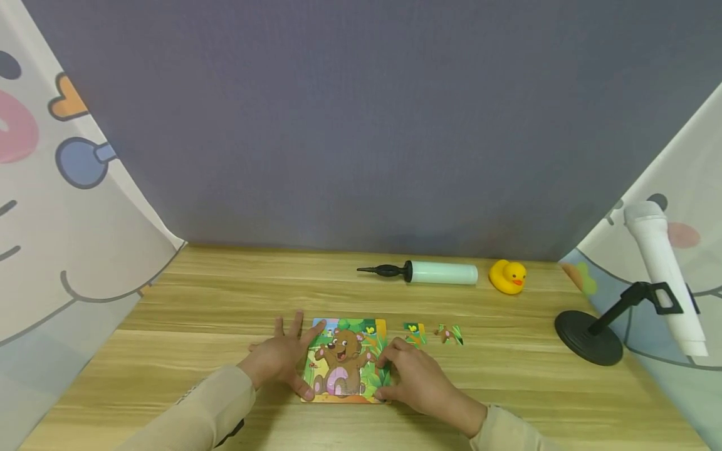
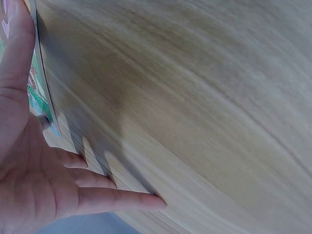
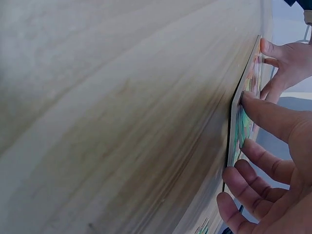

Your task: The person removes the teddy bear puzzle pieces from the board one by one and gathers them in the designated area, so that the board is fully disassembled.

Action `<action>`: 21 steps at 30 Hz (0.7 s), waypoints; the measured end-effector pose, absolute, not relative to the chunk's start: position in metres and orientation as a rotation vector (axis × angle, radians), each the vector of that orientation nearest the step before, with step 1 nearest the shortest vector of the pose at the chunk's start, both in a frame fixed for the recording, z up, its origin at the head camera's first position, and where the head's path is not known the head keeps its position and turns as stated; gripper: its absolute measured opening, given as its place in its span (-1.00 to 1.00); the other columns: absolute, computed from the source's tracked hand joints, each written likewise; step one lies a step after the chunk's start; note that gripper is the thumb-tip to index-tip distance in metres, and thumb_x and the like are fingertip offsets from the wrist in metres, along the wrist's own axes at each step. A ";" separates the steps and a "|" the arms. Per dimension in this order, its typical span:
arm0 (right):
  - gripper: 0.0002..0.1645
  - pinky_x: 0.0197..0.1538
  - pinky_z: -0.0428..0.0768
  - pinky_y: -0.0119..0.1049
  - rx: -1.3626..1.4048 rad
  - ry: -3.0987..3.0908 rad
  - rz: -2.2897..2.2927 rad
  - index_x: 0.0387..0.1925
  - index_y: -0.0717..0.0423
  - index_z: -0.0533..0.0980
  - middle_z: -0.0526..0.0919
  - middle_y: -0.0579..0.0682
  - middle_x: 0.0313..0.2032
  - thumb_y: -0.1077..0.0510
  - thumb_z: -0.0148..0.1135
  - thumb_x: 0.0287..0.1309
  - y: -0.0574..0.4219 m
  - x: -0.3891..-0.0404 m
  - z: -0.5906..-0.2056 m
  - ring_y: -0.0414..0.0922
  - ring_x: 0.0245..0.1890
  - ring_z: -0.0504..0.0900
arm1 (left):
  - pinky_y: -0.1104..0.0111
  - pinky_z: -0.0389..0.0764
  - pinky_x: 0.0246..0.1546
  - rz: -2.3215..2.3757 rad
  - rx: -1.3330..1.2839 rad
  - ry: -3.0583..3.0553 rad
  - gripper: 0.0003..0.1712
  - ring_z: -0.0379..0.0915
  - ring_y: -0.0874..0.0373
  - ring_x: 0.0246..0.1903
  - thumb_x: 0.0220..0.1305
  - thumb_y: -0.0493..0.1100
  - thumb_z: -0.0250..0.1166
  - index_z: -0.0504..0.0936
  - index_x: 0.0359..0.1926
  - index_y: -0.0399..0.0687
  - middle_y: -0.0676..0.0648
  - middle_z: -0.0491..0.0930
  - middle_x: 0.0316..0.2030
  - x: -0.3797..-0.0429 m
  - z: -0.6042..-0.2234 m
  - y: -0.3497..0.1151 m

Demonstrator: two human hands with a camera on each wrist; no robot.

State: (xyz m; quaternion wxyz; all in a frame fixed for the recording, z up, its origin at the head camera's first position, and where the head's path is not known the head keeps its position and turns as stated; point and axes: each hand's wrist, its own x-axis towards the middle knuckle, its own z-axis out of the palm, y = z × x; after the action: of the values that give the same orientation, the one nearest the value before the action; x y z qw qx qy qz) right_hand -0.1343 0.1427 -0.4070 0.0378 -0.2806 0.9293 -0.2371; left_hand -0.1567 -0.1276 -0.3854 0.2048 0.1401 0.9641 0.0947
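Note:
A bear jigsaw puzzle [image 1: 340, 366] lies flat in its tray on the wooden table, mostly filled with pieces. My left hand [image 1: 276, 358] is spread at its left side, with the thumb and index finger on the tray's corners; in the left wrist view the other fingers reach out over the table. With thumb and index finger my right hand [image 1: 417, 379] pinches a green puzzle piece [image 3: 243, 124] at the right side of the picture, partly covered by the fingers. Two loose pieces lie right of the tray: one with a yellow duck [image 1: 415, 331], one brown and green [image 1: 449, 334].
Behind the puzzle lies a pale green hand pump [image 1: 442, 272] with a black nozzle. A yellow rubber duck [image 1: 507, 277] sits beside it. At the right, a white microphone [image 1: 665, 269] stands on a black stand [image 1: 589, 337]. A grey panel [image 1: 372, 125] rises behind the table.

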 end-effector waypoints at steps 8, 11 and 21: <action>-0.53 -0.29 0.56 -0.34 -0.854 2.854 -0.728 -0.25 -0.02 0.59 0.49 -0.21 -0.25 -0.05 0.68 -0.14 0.142 -0.133 -0.406 -0.29 -0.32 0.44 | -0.63 0.34 -0.23 0.246 0.400 2.693 0.52 -0.22 -0.70 0.40 -0.34 0.22 0.65 -0.01 0.61 0.01 -0.49 -0.18 0.53 -0.158 -0.386 -0.128; -0.52 -0.32 0.51 -0.36 -0.865 2.855 -0.734 -0.26 -0.02 0.56 0.47 -0.21 -0.26 -0.03 0.68 -0.13 0.142 -0.133 -0.405 -0.29 -0.35 0.40 | -0.63 0.34 -0.23 0.243 0.399 2.692 0.53 -0.23 -0.69 0.40 -0.34 0.22 0.64 -0.01 0.61 0.02 -0.49 -0.18 0.53 -0.158 -0.386 -0.128; -0.56 -0.34 0.48 -0.41 -0.900 2.892 -0.638 -0.23 -0.02 0.63 0.51 -0.20 -0.23 -0.11 0.63 -0.08 0.147 -0.132 -0.404 -0.32 -0.39 0.39 | -0.66 0.27 -0.20 0.271 0.383 2.678 0.53 -0.29 -0.69 0.41 -0.34 0.19 0.65 -0.03 0.62 0.01 -0.50 -0.21 0.54 -0.157 -0.385 -0.128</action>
State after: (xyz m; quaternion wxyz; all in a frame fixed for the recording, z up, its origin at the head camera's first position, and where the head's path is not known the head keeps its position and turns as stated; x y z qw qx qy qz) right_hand -0.1316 0.1468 -0.4035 0.0231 -0.2907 0.9341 -0.2060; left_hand -0.1570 -0.1278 -0.3855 0.2096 0.1378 0.9631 0.0974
